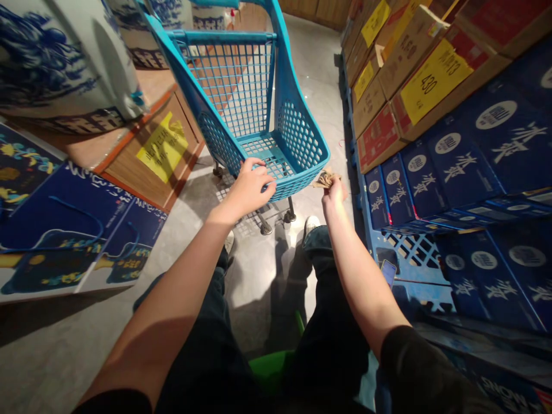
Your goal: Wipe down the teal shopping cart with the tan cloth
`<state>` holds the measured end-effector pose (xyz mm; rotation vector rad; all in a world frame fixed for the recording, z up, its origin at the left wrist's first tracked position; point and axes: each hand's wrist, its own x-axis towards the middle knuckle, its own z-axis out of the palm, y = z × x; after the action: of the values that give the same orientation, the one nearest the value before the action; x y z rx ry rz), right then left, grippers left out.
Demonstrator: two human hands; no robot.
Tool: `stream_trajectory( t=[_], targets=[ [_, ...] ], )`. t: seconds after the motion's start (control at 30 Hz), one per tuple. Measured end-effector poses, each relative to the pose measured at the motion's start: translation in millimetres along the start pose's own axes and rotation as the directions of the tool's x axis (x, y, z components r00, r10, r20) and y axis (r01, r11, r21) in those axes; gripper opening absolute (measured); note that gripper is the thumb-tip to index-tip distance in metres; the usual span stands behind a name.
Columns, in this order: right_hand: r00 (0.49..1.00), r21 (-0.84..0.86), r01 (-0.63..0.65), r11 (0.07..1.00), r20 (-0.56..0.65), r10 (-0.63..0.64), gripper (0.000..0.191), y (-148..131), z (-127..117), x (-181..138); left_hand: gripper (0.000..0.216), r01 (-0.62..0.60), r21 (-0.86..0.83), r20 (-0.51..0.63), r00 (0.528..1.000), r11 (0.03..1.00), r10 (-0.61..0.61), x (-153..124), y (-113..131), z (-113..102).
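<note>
A blue plastic shopping cart (303, 144) stands on the floor in front of me, its basket holding nothing that I can see. My left hand (251, 187) grips the basket's near rim at the left, fingers curled over the edge. By the basket's right corner, my right hand (334, 192) is closed on a crumpled brown cloth (326, 178). The cloth is beside the cart's rim; whether it touches cannot be made out. Part of my left fingers is hidden behind the rim.
Blue drink cartons (426, 178) and brown boxes (414, 57) with yellow price signs are stacked at the right on a blue pallet (414, 290). A phone (388, 271) lies there. Large blue-and-white jars (64, 63) stand on a wooden platform (129, 167) at left, behind blue gift bags (56, 230).
</note>
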<state>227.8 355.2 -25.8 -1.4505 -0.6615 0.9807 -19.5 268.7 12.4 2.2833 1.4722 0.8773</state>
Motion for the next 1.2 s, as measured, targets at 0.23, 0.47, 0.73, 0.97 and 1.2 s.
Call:
stream_trajectory(
  t=[0.23, 0.47, 0.73, 0.97, 1.2],
  targets=[
    [0.987, -0.058, 0.095, 0.994, 0.133, -0.087, 0.05, 17, 19, -85, 0.032, 0.043, -0.043, -0.045, 0.998, 0.998, -0.045, -1, -6, 2],
    [0.941, -0.015, -0.031, 0.999, 0.338, 0.035, 0.046, 27, 27, -121, 0.025, 0.038, -0.082, -0.024, 0.999, 0.996, -0.04, 0, -12, 2],
    [0.982, 0.017, 0.173, 0.985, -0.075, -0.171, 0.028, 3, -2, 25, 0.026, 0.029, -0.069, -0.033, 0.999, 0.997, -0.032, 0, -13, 4],
    [0.932, -0.02, 0.281, 0.959, 0.242, -0.268, 0.046, 42, 22, -35, 0.035, 0.066, 0.006, 0.021, 0.998, 0.998, -0.066, -1, -13, -8],
    [0.889, -0.015, 0.335, 0.942, 0.335, -0.311, 0.052, 10, 0, -39, 0.021, 0.075, 0.041, 0.023, 0.997, 0.996, -0.076, 0, -17, -13]
  ],
)
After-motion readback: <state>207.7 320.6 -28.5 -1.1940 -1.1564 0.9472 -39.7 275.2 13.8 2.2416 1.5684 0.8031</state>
